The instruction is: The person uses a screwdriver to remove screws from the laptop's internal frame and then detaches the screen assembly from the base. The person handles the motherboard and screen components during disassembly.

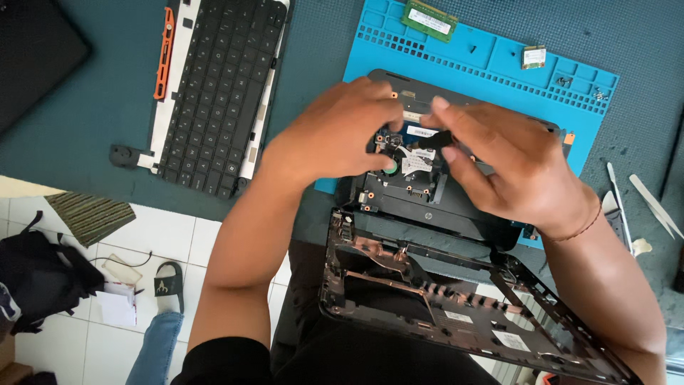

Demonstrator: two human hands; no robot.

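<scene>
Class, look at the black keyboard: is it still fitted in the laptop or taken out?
Taken out. The keyboard lies by itself on the dark mat, left of the blue mat, apart from the laptop base under both hands.

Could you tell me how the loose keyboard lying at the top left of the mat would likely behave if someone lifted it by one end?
The keyboard looks thin and wide, so it would probably flex or sag somewhat when held by one end. Being a flat panel, it seems light for its size and unlikely to roll. The orange strip along its edge looks thin and may bend or snag easily.
</scene>
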